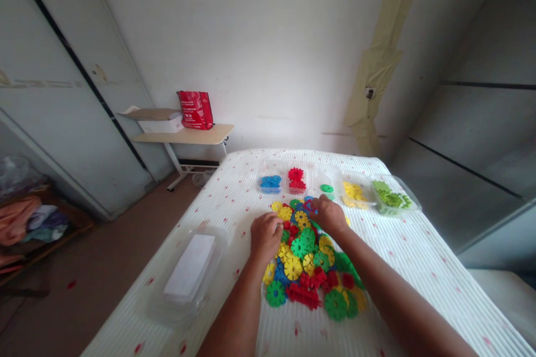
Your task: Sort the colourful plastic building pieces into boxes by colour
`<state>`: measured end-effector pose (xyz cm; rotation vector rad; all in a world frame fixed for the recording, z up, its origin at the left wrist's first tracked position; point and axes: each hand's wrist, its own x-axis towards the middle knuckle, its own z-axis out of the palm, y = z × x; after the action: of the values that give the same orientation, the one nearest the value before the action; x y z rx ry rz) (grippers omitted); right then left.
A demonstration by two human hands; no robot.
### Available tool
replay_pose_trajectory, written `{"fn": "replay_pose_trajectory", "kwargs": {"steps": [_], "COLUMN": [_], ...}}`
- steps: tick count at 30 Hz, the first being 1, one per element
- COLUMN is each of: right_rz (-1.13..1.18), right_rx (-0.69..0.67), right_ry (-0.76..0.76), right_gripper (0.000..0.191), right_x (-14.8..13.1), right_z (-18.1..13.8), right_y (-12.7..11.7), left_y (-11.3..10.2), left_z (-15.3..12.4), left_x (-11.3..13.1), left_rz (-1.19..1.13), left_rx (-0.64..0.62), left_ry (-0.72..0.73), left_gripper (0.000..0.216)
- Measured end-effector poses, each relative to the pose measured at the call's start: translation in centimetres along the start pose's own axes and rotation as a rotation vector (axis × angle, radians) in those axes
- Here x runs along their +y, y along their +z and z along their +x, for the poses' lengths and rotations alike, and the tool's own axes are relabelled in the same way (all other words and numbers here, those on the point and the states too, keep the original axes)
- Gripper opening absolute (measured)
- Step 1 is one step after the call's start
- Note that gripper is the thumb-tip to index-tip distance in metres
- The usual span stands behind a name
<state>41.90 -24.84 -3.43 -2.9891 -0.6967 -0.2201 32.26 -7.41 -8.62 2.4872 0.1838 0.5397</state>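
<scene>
A heap of plastic gear-like discs [312, 268] in yellow, green, red and blue lies on the white bed cover [234, 201]. My left hand [264, 236] rests at the heap's left edge, fingers curled down onto the pieces. My right hand [329, 213] reaches over the far end of the heap, fingers bent onto a blue and yellow piece. What either hand grips is hidden under the fingers. Beyond the heap stand clear tubs: blue pieces [271, 182], red pieces [296, 178], one green piece [326, 188], yellow pieces [354, 192], light green pieces [391, 197].
A clear lidded plastic box [190, 270] with white paper inside lies at my left on the bed. Off the bed's far left stand a small side table [184, 136] and a red bag [196, 109]. A wall runs close along the right.
</scene>
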Motion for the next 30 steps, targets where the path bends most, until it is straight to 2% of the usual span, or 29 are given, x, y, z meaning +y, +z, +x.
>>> {"fn": "replay_pose_trajectory", "kwargs": {"steps": [3, 6, 9, 11, 14, 17, 20, 22, 25, 27, 30], "right_rz": [0.013, 0.048, 0.131, 0.235, 0.393, 0.440, 0.447, 0.511, 0.629, 0.707, 0.916], "right_rx": [0.102, 0.173, 0.252, 0.307, 0.322, 0.290, 0.228, 0.194, 0.173, 0.145, 0.040], "right_ry": [-0.005, 0.015, -0.023, -0.078, -0.155, -0.167, -0.063, -0.009, -0.056, -0.097, -0.085], "right_gripper": [0.022, 0.030, 0.037, 0.034, 0.034, 0.035, 0.038, 0.045, 0.051, 0.050, 0.044], "right_x": [-0.4, -1.1, -1.5, -1.2, 1.1, 5.3, 8.8, 9.6, 8.4, 6.7, 4.5], "right_z": [1.3, 3.5, 4.8, 4.2, 1.6, -1.6, -3.7, -4.3, -4.5, -4.8, -5.5], "right_y": [-1.9, -3.3, -3.6, -3.2, -1.8, 0.5, 2.7, 3.6, 4.0, 3.7, 2.9], "left_y": [0.0, 0.0, -0.2, -0.4, -0.5, -0.3, 0.3, 0.7, 1.2, 1.3, 1.0], "left_z": [0.2, 0.1, -0.2, -0.3, 0.0, 0.8, 1.8, 2.4, 2.7, 2.8, 2.6], "left_x": [-0.2, -0.3, -0.4, -0.6, -1.3, -2.1, -2.2, -1.6, -0.5, -0.1, -0.3], "left_rz": [0.002, -0.016, -0.086, -0.150, -0.226, -0.216, -0.117, -0.038, 0.040, 0.035, -0.047], "left_rx": [0.031, 0.037, 0.055, 0.078, 0.109, 0.142, 0.149, 0.095, -0.033, -0.092, -0.110], "left_ry": [0.020, -0.002, -0.062, -0.091, -0.077, -0.036, -0.040, -0.062, -0.078, -0.055, 0.004], "left_gripper": [0.016, 0.018, 0.020, 0.022, 0.023, 0.028, 0.040, 0.049, 0.052, 0.043, 0.029]}}
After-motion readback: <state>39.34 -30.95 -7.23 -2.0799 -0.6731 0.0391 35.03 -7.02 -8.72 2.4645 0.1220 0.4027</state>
